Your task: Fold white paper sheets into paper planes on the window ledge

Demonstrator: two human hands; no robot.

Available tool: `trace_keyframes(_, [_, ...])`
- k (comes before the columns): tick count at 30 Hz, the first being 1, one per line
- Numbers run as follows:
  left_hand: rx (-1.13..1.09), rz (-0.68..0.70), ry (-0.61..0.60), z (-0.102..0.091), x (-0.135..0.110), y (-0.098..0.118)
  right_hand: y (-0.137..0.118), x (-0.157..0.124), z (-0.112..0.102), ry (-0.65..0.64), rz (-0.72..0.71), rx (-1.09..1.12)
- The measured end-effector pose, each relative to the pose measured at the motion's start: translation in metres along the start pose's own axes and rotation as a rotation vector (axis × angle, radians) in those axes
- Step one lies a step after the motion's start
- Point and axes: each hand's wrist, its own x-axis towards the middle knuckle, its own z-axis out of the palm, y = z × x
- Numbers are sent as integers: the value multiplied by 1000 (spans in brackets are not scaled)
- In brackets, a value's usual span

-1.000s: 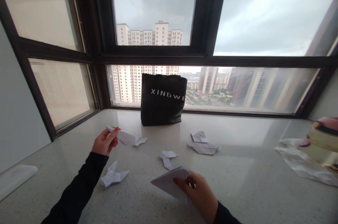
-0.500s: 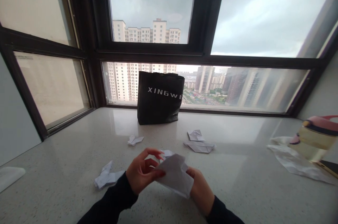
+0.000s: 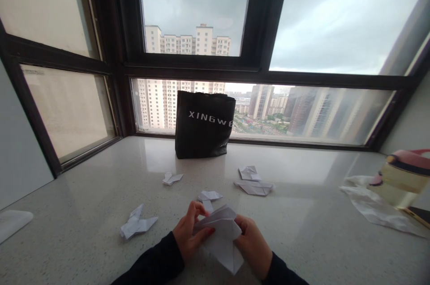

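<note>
Between my hands is a sheet of folded white paper (image 3: 221, 238), with creased flaps and a pointed lower corner. My left hand (image 3: 191, 233) pinches its left edge, thumb on the near face and fingers behind. On the right edge, my right hand (image 3: 251, 242) is closed, its fingertips partly hidden by the paper. Just beyond the hands lies a small folded paper piece (image 3: 210, 196). A larger paper figure (image 3: 137, 223) with wing-like flaps rests left of my left hand.
Farther back lie a small folded paper (image 3: 172, 179), a square one (image 3: 249, 172) and a boat-like one (image 3: 254, 187). A black bag (image 3: 204, 130) stands by the window. At right are a pink-lidded bottle (image 3: 403, 177), tissue (image 3: 379, 209) and a phone (image 3: 418, 215); a white object (image 3: 15, 223) sits at left.
Both hands have come nearer with the paper, and it has turned so a corner points down. The small folded piece behind them is now more exposed.
</note>
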Motion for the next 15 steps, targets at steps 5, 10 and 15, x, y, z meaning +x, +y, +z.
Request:
trace_keyframes(5, [19,-93,-149,2,0,-4,7,1,-1,9,-7,-52])
trace_keyframes(10, [84,-120,-191,2,1,-8,10,0,-1,38,3,-61])
trace_keyframes(15, [154,-87,-130,0,4,-8,10,0,0,121,38,-10])
